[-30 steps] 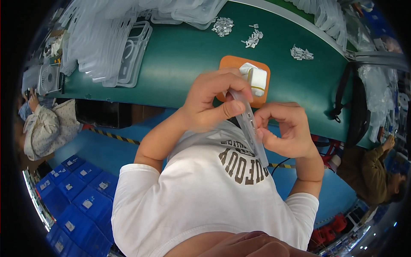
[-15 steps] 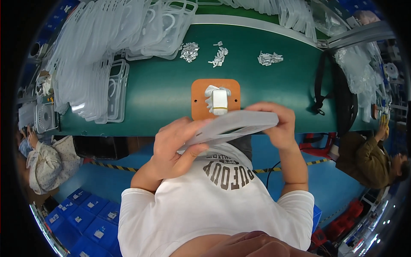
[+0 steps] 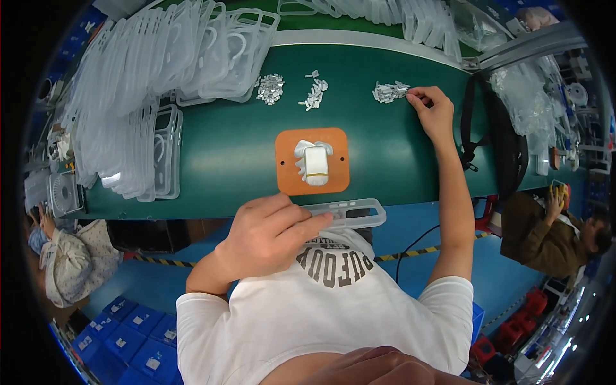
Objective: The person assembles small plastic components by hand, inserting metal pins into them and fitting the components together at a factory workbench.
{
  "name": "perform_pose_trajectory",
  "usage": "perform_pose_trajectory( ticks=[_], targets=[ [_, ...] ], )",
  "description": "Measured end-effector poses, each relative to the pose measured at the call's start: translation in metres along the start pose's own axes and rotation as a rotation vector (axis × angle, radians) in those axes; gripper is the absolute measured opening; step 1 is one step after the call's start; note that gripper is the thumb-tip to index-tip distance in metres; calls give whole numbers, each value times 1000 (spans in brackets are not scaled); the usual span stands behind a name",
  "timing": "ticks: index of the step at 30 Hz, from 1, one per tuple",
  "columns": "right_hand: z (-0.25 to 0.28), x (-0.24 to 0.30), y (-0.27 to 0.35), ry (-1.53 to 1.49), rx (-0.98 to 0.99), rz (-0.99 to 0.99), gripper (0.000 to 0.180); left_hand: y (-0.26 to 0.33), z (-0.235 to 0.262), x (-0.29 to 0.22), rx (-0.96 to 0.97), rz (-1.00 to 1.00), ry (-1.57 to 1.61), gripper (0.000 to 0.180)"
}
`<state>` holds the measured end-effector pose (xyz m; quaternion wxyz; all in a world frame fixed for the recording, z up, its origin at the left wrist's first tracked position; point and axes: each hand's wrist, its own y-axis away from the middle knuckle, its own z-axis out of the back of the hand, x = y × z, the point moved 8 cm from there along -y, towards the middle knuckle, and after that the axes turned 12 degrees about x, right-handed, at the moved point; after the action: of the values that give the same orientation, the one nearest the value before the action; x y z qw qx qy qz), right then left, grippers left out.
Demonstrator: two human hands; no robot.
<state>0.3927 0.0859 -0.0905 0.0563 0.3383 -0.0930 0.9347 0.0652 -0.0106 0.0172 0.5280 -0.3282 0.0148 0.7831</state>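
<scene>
My left hand (image 3: 266, 234) grips a clear plastic phone case (image 3: 350, 213), held flat just off the near edge of the green table (image 3: 224, 151). Far across the table, my right hand (image 3: 433, 110) is stretched out with its fingertips pinched at a small pile of silvery metal parts (image 3: 389, 92). Between the two hands lies an orange pad (image 3: 312, 162) with a white wrapped block (image 3: 314, 163) on it.
Two more heaps of small metal parts (image 3: 271, 88) (image 3: 314, 95) lie at the table's far side. Several stacks of clear cases (image 3: 154, 77) fill the left and back. A black strap (image 3: 471, 128) hangs at the right edge. A seated person (image 3: 552, 228) is at the right, another person (image 3: 64, 256) at the left.
My right hand let go of the case and reached forward to the right-hand pile of metal parts. My left hand now holds the case alone, lowered toward the table edge.
</scene>
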Motion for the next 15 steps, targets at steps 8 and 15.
perform_pose_trajectory(
  ticks=[8,15],
  targets=[
    [-8,40,23,10,45,180,7,0,10,9,15,68,-88,31],
    [8,175,77,-277,179,530,17,4,26,24,-240,119,146,27]
  ],
)
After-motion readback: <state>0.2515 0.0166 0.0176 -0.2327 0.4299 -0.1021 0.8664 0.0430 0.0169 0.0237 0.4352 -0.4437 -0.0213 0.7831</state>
